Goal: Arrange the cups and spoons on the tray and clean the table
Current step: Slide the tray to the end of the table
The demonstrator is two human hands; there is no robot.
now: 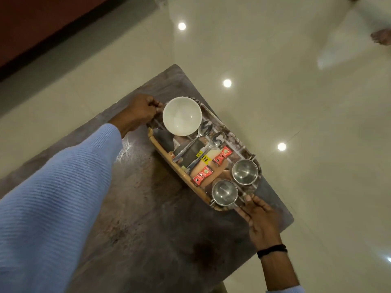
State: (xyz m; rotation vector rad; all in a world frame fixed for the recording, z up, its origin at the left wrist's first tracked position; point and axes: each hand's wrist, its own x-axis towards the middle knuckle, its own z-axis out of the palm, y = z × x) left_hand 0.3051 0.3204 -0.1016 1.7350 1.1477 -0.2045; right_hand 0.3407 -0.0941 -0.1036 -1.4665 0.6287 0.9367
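A long printed tray with a bamboo rim (169, 163) lies on the brown stone table (131, 208). On it stand a white bowl (182, 116), two steel spoons (195, 139) (208, 150) side by side, two red sachets (222, 156) (202, 176) and two steel cups (245, 171) (224, 192). My left hand (141, 111) grips the tray's far end by the bowl. My right hand (261, 217) holds the near end beside the cups, thumb on the rim.
Glossy cream floor tiles (275, 102) surround the table on the right and far side. A dark red wall with a black base (42, 34) runs along the upper left. Another person's foot (380, 38) shows at the top right.
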